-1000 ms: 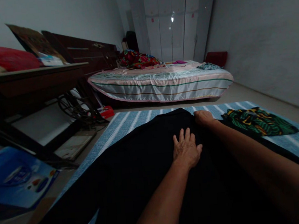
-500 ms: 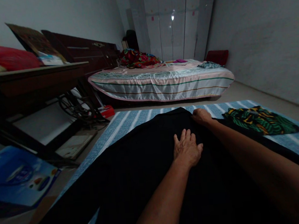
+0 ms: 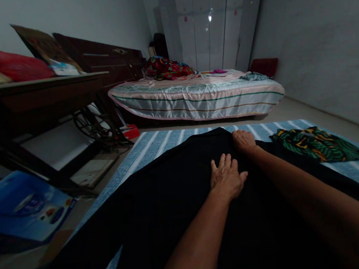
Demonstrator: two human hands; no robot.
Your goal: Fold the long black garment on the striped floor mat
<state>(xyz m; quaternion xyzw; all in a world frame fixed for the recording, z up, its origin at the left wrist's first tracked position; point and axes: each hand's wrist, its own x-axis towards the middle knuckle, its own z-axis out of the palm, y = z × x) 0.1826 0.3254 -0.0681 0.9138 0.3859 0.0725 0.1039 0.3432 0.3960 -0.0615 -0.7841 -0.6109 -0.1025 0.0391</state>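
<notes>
A black long-sleeved garment [image 3: 168, 186], perhaps a shirt or jacket, lies spread over a blue-and-white striped sheet [image 3: 154, 149]. My left hand [image 3: 228, 177] rests flat on its upper middle, fingers spread and palm down. Slightly farther up and to the right, my right hand [image 3: 244, 141] has its fingers curled over the garment's top edge, near the collar. The fingertips there are partly hidden. Dark fabric makes the folds hard to see. One sleeve runs toward the lower left, the other side toward the lower right.
Right of the garment lies a crumpled green, black and yellow patterned cloth [image 3: 320, 144]. On the left stand a treadle sewing table [image 3: 51, 94] and a blue carton [image 3: 28, 208]. Beyond are a bed [image 3: 202, 102] with a red floral quilt [image 3: 168, 70] and a white wardrobe [image 3: 201, 31].
The view has shifted slightly. My right hand has turned a little at the collar edge, its fingers showing more. My left hand stays flat in about the same place on the garment.
</notes>
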